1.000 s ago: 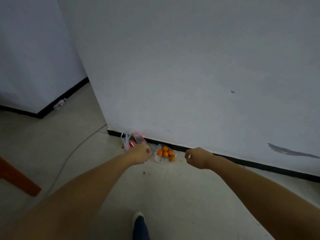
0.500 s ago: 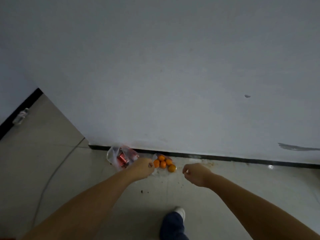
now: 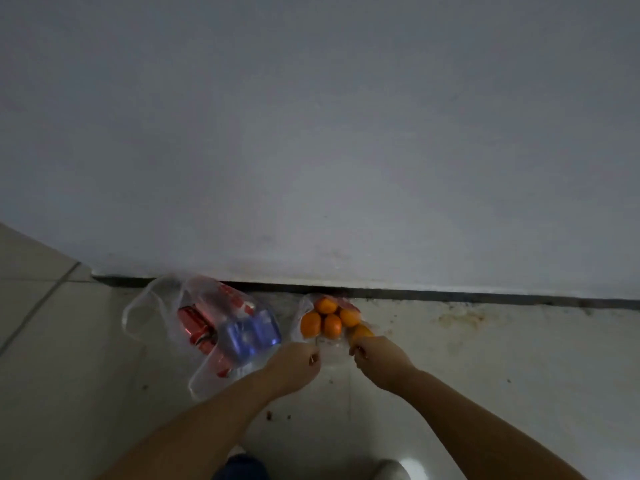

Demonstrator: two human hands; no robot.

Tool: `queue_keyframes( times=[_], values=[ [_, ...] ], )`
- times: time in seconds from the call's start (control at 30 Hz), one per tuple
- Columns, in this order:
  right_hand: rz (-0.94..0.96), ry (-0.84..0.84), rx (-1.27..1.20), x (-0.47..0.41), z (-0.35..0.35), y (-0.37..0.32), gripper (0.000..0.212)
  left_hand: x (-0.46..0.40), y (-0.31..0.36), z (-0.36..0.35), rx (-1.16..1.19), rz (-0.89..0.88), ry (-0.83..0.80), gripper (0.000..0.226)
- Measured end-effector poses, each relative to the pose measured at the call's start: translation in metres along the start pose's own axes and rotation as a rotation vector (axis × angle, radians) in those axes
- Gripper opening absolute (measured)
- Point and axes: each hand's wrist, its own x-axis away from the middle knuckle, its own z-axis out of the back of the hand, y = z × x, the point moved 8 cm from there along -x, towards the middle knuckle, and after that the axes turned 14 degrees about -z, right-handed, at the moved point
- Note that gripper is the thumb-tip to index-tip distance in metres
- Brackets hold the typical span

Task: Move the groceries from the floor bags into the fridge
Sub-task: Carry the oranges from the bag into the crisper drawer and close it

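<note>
Both your arms reach down to the floor by the wall (image 3: 346, 133). Your left hand (image 3: 294, 363) and right hand (image 3: 379, 358) have fingers curled, each pinching an edge of the clear bag of oranges (image 3: 327, 322), which lies on the tile against the dark skirting (image 3: 485, 295). Just left of it lies a second clear bag of cans (image 3: 221, 327), red and blue, its lower end under your left forearm. Brown specks on the floor tile (image 3: 485, 368); your shoe tip (image 3: 389, 470) shows at the bottom edge.
</note>
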Motion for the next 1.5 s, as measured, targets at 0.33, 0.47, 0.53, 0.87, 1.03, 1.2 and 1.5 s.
queue_keyframes(
  times=[0.33, 0.47, 0.53, 0.87, 1.03, 1.2, 1.5],
  values=[
    [0.284, 0.078, 0.385, -0.243, -0.113, 0.010, 0.054, -0.190, -0.133, -0.070, -0.554, -0.488, -0.025, 0.008],
    [0.235, 0.102, 0.491, -0.274, -0.144, 0.007, 0.052, -0.197, -0.146, -0.088, -0.800, -0.446, -0.119, 0.023],
    [0.210, 0.103, 0.592, -0.278, -0.166, 0.012, 0.055, -0.198, -0.158, -0.096, -0.681, -0.383, -0.162, 0.029],
    [0.329, 0.242, 0.727, -0.276, -0.165, 0.010, 0.054, -0.220, -0.202, -0.105, -0.569, -0.269, -0.089, 0.069],
    [0.093, 0.116, 0.319, -0.211, -0.112, 0.011, 0.066, -0.168, -0.162, -0.060, -0.229, -0.097, -0.103, 0.078],
    [-0.018, 0.041, 0.152, -0.108, -0.050, -0.003, 0.072, -0.084, -0.085, 0.002, -0.110, -0.127, -0.048, 0.080],
    [-0.135, 0.007, -0.081, 0.078, 0.091, -0.063, 0.082, 0.071, 0.063, 0.140, -0.028, -0.107, -0.121, 0.083]
  ],
)
